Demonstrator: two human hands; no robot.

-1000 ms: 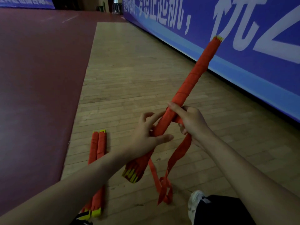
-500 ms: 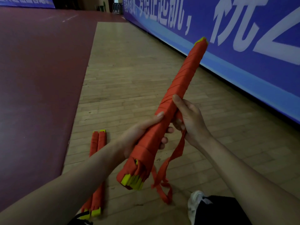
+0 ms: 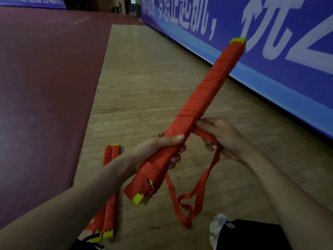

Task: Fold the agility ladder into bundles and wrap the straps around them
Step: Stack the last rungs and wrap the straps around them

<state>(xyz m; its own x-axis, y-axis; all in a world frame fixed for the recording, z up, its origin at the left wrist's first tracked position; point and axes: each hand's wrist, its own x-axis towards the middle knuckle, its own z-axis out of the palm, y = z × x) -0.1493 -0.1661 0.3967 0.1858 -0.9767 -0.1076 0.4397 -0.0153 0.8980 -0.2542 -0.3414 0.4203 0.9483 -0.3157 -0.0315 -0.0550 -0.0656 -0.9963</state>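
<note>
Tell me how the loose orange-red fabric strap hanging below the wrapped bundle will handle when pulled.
Likely floppy: unlike the long orange-red wrapped bundle, the loose orange-red fabric strap sags from the right hand and folds into limp loops near the wooden floor. Probably light, being a thin flat band. It may tangle, since its loops cross.

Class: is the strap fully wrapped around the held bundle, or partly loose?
Partly loose: coils cover the bundle, but a strap tail hangs looped below the right hand.
</note>
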